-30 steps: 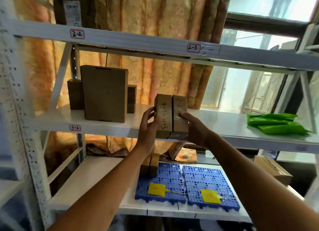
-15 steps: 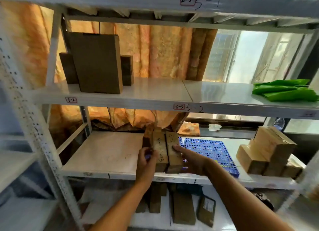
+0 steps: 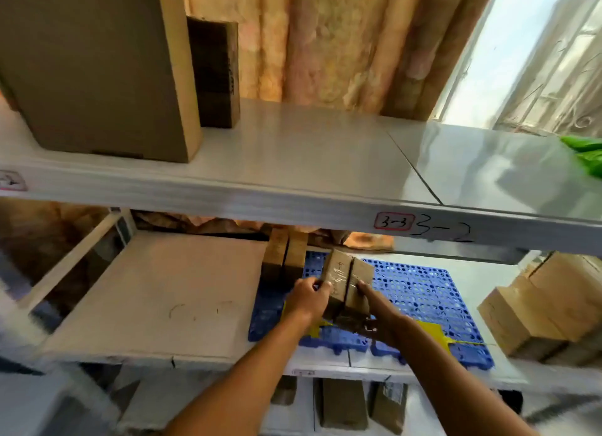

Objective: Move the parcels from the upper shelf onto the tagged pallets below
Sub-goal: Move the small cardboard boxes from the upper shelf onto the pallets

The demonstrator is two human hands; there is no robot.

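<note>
1. Head view, the held things: two small brown cardboard parcels with handwritten markings (image 3: 347, 284), pressed side by side, are clamped between the left hand (image 3: 308, 297) and the right hand (image 3: 374, 305), one palm on each outer face. The fingers are pressed against the cardboard, not spread.

2. Head view, the change: a second ago the pair was held at the edge of the white metal upper shelf (image 3: 293, 162); it has since been carried down below that shelf and is now held over the blue perforated plastic pallets (image 3: 420, 292) on the lower shelf. Whether the parcels touch the pallet surface cannot be told.

3. Head view, surroundings: two more small brown parcels (image 3: 285, 256) stand upright at the back of the left pallet. A yellow tag (image 3: 433, 333) lies on the right pallet, and another is partly hidden under the left wrist. A large brown carton (image 3: 97, 64) remains on the upper shelf.

4. Judgement: the transfer appears nearly complete; setting down on the matching pallets and letting go seem to be what is left.
</note>
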